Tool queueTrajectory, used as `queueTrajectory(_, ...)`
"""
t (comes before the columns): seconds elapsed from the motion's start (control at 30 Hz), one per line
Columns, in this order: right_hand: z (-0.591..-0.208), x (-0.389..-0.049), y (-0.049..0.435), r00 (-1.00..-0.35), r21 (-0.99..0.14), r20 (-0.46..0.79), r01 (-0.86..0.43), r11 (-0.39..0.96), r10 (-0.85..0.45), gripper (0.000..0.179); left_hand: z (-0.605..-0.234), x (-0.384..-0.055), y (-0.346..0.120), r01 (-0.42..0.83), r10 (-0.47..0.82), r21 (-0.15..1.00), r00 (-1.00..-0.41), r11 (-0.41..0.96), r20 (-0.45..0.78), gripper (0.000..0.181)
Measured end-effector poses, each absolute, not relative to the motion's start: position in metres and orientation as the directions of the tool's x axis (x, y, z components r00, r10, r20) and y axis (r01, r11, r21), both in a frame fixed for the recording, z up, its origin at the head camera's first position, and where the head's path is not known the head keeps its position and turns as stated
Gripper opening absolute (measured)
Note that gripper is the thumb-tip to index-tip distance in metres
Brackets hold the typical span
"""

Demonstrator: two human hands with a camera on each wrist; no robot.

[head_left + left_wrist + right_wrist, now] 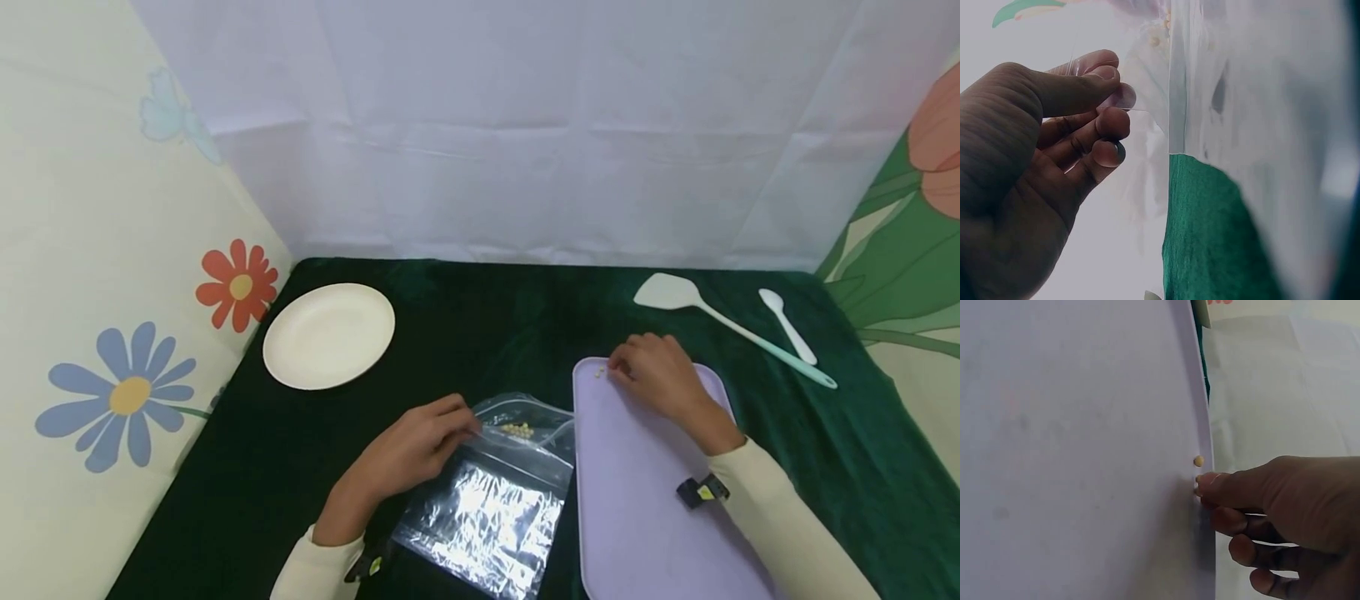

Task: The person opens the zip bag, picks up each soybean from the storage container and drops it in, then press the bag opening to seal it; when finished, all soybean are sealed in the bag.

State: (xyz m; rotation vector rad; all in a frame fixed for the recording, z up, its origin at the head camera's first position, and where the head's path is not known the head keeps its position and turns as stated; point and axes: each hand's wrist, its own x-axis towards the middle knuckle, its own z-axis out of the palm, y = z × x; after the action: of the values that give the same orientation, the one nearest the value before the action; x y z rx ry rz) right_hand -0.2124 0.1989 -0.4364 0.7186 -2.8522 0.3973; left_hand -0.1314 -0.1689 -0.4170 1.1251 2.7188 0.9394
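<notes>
My left hand (pixel 423 442) pinches the upper left edge of a clear zip bag (pixel 487 517) between thumb and fingers. Several small yellow beans (pixel 517 430) lie inside near the bag's mouth. In the left wrist view, the thumb and forefinger hold the clear film beside the white zip strip (pixel 1177 94). Over the far end of a light purple tray (pixel 637 500), my right hand (pixel 656 375) reaches down to the rim. There its thumb and forefinger pinch at a yellow bean, and another bean (pixel 1198 461) sits close by against the tray's edge.
A white oval plate (pixel 330 337) lies at the back left on the dark green cloth (pixel 465 333). Beyond the tray to the right are a white spatula with a pale green handle (pixel 738 329) and a small white spoon (pixel 787 327). A pale curtain (pixel 525 133) hangs behind.
</notes>
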Motion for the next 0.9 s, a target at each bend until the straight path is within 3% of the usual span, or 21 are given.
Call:
queueTrajectory(0.23, -0.441, -0.213, 0.198, -0.867, -0.218, 0.225, -0.49, 0.844, -0.445, 0.012, -0.417, -0.131, -0.168, 0.631, 0.659, 0.549, -0.73, 0.548, 0.181, 0.021)
queueTrajectory(0.37, -0.432, -0.21, 0.191, -0.867, -0.419, 0.215, -0.498, 0.76, -0.45, 0.01, -0.417, -0.131, -0.169, 0.629, 0.654, 0.543, -0.735, 0.557, 0.18, 0.021)
queueTrajectory(0.53, -0.414, -0.193, 0.176, -0.844, -0.684, 0.201, -0.484, 0.546, -0.497, 0.012, -0.416, -0.131, -0.169, 0.624, 0.651, 0.545, -0.738, 0.56, 0.177, 0.021)
queueTrajectory(0.73, -0.404, -0.178, 0.159, -0.762, -0.775, 0.223, -0.517, 0.363, -0.608, 0.011, -0.417, -0.131, -0.169, 0.62, 0.649, 0.547, -0.741, 0.562, 0.173, 0.02)
queueTrajectory(0.9, -0.404, -0.18, 0.158, -0.721, -0.783, 0.233, -0.537, 0.314, -0.653, 0.016, -0.416, -0.132, -0.169, 0.619, 0.65, 0.547, -0.741, 0.564, 0.168, 0.02)
